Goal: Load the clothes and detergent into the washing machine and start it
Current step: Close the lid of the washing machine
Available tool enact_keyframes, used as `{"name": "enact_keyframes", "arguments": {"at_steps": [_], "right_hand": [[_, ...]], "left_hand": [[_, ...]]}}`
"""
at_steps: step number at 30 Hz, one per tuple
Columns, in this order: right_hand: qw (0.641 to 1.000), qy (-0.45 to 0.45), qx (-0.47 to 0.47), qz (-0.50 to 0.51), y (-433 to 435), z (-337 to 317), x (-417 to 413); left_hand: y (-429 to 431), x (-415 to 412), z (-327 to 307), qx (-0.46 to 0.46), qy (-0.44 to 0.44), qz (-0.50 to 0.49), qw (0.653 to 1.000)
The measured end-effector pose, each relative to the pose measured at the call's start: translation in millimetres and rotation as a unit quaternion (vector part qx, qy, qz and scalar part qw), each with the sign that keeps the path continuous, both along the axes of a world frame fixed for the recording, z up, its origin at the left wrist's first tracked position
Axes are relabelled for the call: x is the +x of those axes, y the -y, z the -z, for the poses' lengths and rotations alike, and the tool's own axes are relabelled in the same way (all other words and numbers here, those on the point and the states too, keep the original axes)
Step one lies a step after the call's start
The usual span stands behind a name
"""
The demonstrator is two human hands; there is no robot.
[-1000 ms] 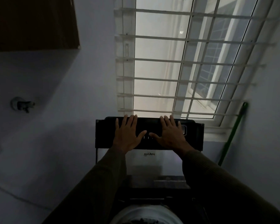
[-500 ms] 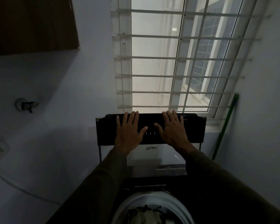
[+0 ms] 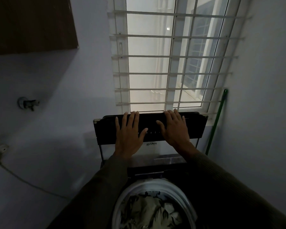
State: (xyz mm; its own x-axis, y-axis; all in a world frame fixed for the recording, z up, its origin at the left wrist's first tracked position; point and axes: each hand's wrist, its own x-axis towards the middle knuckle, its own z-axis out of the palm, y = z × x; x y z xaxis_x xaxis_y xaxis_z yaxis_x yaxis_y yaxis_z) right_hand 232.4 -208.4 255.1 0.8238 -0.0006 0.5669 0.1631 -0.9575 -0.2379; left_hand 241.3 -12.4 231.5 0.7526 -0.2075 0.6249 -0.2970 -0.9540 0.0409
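Note:
The top-loading washing machine's lid (image 3: 196, 128) stands raised in front of the window, dark with a white lower panel bearing a logo. My left hand (image 3: 128, 136) and my right hand (image 3: 175, 129) lie flat against the lid, fingers spread, fingertips reaching its top edge. Below, the round white drum rim (image 3: 186, 204) is open, and crumpled pale clothes (image 3: 149, 210) lie inside it. No detergent container is visible.
A barred white window (image 3: 172, 55) is straight ahead. A green pole (image 3: 216, 121) leans in the right corner. On the left wall are a water tap (image 3: 27, 103), a socket with a cable (image 3: 2, 149) and a dark brown cabinet (image 3: 31, 23) above.
The view has tilted downward, so the drum and the clothes now show at the bottom. Both hands stay flat on the lid, fingertips now at its top edge.

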Motion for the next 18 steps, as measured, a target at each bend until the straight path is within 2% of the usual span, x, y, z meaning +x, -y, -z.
{"name": "enact_keyframes", "arguments": {"at_steps": [7,13,16,18], "right_hand": [[0.996,0.086,-0.035,0.016,11,1,-45],[0.987,0.14,-0.074,-0.023,30,8,-86],[0.979,0.155,-0.113,-0.066,40,18,-107],[0.975,0.159,-0.123,-0.101,46,28,-120]], "left_hand": [[7,-52,-1,-0.04,0.029,-0.024,0.998],[9,-100,14,-0.047,0.123,-0.061,0.989],[2,-122,28,-0.055,0.183,-0.021,0.981],[-3,-134,34,-0.061,0.175,0.037,0.982]]}}
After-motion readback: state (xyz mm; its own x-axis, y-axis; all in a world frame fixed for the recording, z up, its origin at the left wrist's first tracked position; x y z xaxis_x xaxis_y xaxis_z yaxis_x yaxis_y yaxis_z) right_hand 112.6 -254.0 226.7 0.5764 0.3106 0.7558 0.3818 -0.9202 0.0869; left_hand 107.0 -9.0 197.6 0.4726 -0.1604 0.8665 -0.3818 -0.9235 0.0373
